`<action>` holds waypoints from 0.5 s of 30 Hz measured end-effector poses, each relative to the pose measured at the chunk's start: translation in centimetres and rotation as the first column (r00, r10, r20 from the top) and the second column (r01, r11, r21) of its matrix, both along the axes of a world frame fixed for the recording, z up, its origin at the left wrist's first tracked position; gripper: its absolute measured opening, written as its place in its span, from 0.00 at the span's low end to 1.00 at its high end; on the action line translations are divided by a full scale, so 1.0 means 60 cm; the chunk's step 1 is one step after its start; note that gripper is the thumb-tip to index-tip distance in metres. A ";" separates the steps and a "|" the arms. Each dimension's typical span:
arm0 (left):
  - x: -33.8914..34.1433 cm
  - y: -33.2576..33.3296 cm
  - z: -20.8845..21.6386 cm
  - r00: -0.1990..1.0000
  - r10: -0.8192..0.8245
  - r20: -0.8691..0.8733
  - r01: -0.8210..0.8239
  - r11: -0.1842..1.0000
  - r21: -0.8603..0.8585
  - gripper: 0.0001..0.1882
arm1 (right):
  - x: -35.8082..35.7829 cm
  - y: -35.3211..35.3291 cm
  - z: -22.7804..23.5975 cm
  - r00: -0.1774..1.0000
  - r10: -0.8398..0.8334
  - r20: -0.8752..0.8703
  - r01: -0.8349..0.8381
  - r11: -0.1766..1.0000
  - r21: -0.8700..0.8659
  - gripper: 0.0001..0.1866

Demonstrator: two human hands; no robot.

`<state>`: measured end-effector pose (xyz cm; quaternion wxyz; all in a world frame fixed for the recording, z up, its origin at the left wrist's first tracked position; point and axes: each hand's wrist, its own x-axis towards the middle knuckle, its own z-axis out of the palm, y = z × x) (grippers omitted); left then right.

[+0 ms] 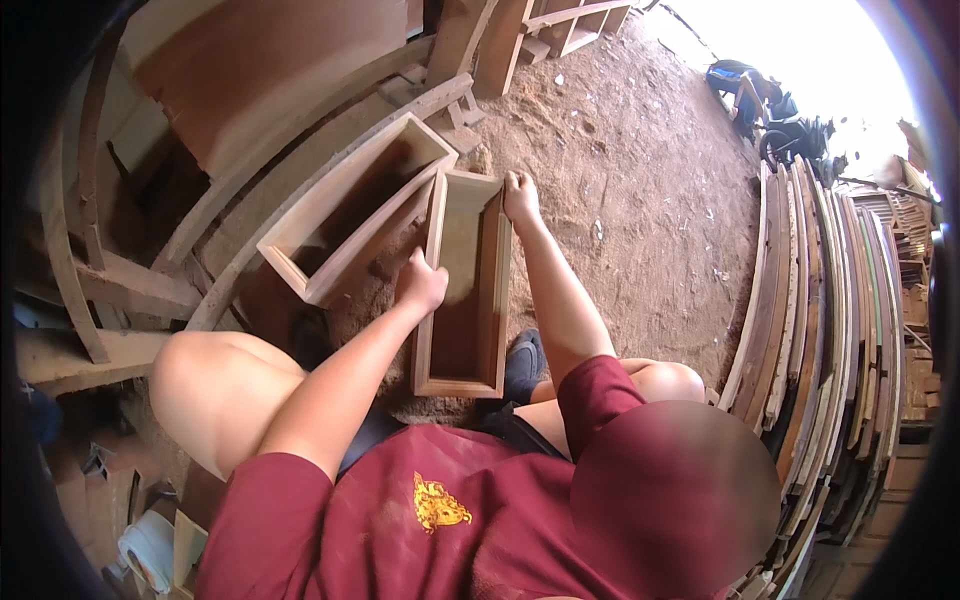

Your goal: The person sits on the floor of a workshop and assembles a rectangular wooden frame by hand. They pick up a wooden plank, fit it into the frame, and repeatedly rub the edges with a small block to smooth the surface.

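A long wooden drawer box (424, 340), open on top, is between my knees with one short end toward me. My left hand (420, 284) is closed on its left side wall, about halfway along. At its far right corner, my right hand (519, 200) is closed round the edge; the fingertips are partly hidden. A second wooden drawer box (360, 241) lies slanted just to the left, its far end beside the far left corner of the held one. Bare wood and a shaded inside show in both.
Tall stacks of wooden boards (800, 330) stand along the right. Wooden frame pieces (270, 170) and a large brown panel (280, 70) are at the left. Sandy ground (640, 210) stretches ahead, with more wooden frames (590, 25) at the far end and a dark motorcycle-like shape (790, 130) at far right.
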<state>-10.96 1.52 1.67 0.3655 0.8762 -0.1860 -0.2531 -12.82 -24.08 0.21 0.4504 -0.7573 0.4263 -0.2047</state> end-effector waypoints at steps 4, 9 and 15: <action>-0.008 -0.009 0.002 1.000 -0.012 -0.014 0.012 1.000 -0.014 0.36 | -0.029 -0.026 -0.041 0.979 0.089 0.182 -0.053 0.980 -0.194 0.32; 0.004 0.008 -0.006 1.000 0.014 -0.016 -0.014 1.000 0.015 0.34 | -0.072 0.081 0.012 0.988 0.146 0.050 -0.145 0.989 -0.021 0.30; -0.002 -0.002 -0.006 1.000 -0.007 0.018 0.008 1.000 -0.009 0.33 | -0.205 0.181 -0.006 0.991 0.119 -0.055 -0.117 0.992 0.036 0.33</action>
